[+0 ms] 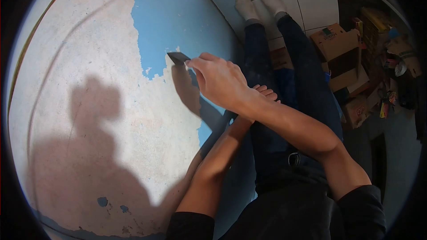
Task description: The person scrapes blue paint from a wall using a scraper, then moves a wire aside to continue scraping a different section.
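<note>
My right hand (pixel 219 79) is closed around a scraper, its handle hidden in my fist. The dark flat blade of the scraper (pixel 178 58) points left, at the ragged edge where blue paint (pixel 171 13) meets the bare whitish wall (pixel 151 120). Below the blade, a shadow of the hand and arm falls across the wall. My left hand (pixel 265 92) lies beyond my right forearm, near my thigh, and is partly covered by that forearm. Its visible fingers are loosely extended, with nothing seen in them.
My legs (pixel 302 58) stretch toward the tiled floor (pixel 307 0), feet beside the wall's base. At the right stand an open cardboard box (pixel 340 49) and a heap of assorted items (pixel 387 84). Small blue paint patches (pixel 102 202) remain low on the wall.
</note>
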The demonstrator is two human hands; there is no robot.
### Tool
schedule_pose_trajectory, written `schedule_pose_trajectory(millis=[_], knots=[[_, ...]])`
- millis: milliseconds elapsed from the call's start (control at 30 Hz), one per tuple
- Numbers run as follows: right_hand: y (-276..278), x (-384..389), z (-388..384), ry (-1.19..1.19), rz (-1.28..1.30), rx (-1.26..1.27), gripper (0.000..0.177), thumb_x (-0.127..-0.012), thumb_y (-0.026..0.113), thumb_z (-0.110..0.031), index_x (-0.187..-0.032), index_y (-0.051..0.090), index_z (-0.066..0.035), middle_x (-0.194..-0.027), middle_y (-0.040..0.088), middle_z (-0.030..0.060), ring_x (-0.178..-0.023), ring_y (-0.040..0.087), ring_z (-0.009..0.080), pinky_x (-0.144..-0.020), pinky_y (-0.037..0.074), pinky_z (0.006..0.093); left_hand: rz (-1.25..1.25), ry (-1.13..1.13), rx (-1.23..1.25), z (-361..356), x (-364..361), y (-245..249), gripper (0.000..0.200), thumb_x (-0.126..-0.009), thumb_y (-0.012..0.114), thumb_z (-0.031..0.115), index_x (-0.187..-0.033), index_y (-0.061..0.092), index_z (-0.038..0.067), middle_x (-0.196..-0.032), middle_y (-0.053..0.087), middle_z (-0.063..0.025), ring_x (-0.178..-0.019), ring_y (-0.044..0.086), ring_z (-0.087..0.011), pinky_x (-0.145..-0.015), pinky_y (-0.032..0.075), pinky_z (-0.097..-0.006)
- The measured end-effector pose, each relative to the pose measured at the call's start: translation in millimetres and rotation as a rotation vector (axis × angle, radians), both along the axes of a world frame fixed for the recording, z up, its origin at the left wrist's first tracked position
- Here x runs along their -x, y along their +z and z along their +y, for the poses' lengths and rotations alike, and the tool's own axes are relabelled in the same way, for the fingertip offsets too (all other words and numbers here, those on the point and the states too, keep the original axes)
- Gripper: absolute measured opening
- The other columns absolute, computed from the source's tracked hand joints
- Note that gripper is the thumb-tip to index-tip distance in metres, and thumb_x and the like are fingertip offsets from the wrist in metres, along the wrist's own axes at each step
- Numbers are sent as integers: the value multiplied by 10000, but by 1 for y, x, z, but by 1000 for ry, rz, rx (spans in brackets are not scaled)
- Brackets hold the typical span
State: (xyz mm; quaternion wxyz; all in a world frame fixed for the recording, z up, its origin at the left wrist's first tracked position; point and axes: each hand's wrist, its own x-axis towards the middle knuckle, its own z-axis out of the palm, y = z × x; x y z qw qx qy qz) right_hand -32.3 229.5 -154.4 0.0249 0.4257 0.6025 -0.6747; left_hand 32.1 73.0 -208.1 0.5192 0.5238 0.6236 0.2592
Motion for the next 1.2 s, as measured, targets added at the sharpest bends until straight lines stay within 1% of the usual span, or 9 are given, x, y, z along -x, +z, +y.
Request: schedule_pose_trajectory(millis=[167, 367, 467, 933, 967, 1033, 1100, 1167, 1200], knots=[[36, -21, -14, -26, 35, 54, 215, -924, 572, -19, -1092, 707, -19, -997, 674, 180, -807, 711, 426, -719, 588, 501, -33, -33, 126, 7, 5, 10, 235, -786, 680, 227, -649, 537, 101, -677, 527, -63, -695, 501, -244, -661, 404, -416], [-20, 8, 7, -33, 13, -13, 202, -932, 583, -28, -1091, 706, -14, -993, 673, 184, -839, 719, 417, -746, 585, 509, 39, -71, -19, -16, -6, -8, 256, -801, 670, 245, -643, 530, 101, -670, 517, -61, -705, 511, -250, -681, 413, -411], [13, -10, 4, 27, 36, 55, 228, -928, 580, -24, -1110, 715, -3, -1026, 693, 186, -855, 722, 412, -758, 585, 509, -6, -62, 75, 2, 4, 5, 247, -815, 671, 240, -655, 532, 113, -686, 527, -51, -726, 527, -242, -704, 423, -406], [-3, 3, 10, 55, -17, -19, 271, -926, 603, 0, -1158, 737, -36, -995, 711, 145, -874, 720, 398, -747, 585, 472, 79, -275, 43, -11, 6, -6, 138, -851, 650, 289, -834, 606, 160, -836, 584, 11, -835, 562, -207, -752, 452, -366], [-13, 7, 12, 34, -5, -43, 268, -929, 602, -4, -1159, 736, -38, -995, 709, 146, -866, 720, 397, -740, 584, 472, 122, -247, -57, -10, 4, -5, 154, -841, 678, 243, -772, 589, 138, -779, 565, -18, -785, 551, -229, -736, 442, -375], [-32, 15, 15, -6, 15, -91, 263, -936, 602, -13, -1160, 735, -43, -995, 705, 149, -850, 720, 396, -726, 583, 474, -364, 357, 403, -62, -40, -27, 181, -818, 690, 228, -724, 571, 128, -739, 550, -35, -751, 540, -240, -719, 430, -385], [-18, 7, 11, 8, 32, -36, 251, -933, 591, -31, -1143, 729, -44, -1026, 699, 164, -865, 716, 414, -763, 585, 486, -404, 406, 425, -62, -41, -29, 204, -809, 690, 223, -689, 558, 123, -711, 539, -46, -726, 531, -247, -702, 420, -392], [8, -6, 2, 6, 41, 17, 238, -932, 590, -42, -1128, 725, -44, -1035, 693, 172, -871, 712, 420, -775, 585, 492, 10, -99, 18, -4, 2, -2, 222, -816, 679, 226, -669, 549, 123, -696, 534, -51, -711, 522, -250, -688, 410, -395], [25, -14, -4, -3, 46, 44, 229, -932, 593, -44, -1121, 723, -44, -1030, 691, 171, -868, 712, 416, -768, 584, 491, -22, -43, 35, 0, 2, 2, 250, -820, 674, 230, -643, 536, 119, -673, 518, -58, -687, 507, -252, -671, 397, -399]])
